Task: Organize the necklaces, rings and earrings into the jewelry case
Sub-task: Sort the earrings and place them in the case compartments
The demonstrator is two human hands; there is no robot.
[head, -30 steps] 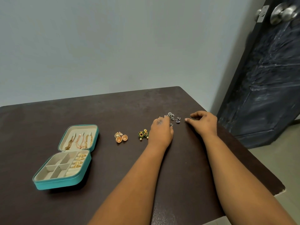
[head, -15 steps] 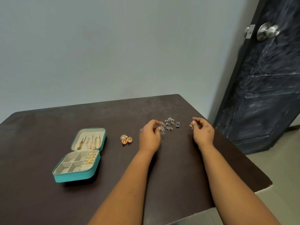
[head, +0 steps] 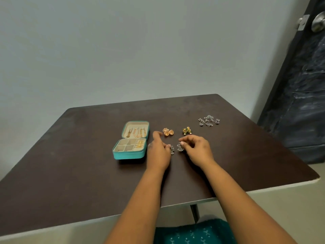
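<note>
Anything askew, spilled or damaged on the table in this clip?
Nothing stands out. The teal jewelry case sits open and flat, loose earrings lie in tidy groups on the table, and the left hand and right hand each hold a small silver earring.

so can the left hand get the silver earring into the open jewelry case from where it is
Probably yes. The left hand holds a silver earring right beside the open jewelry case. Nothing lies between them, and several front compartments look empty.
</note>
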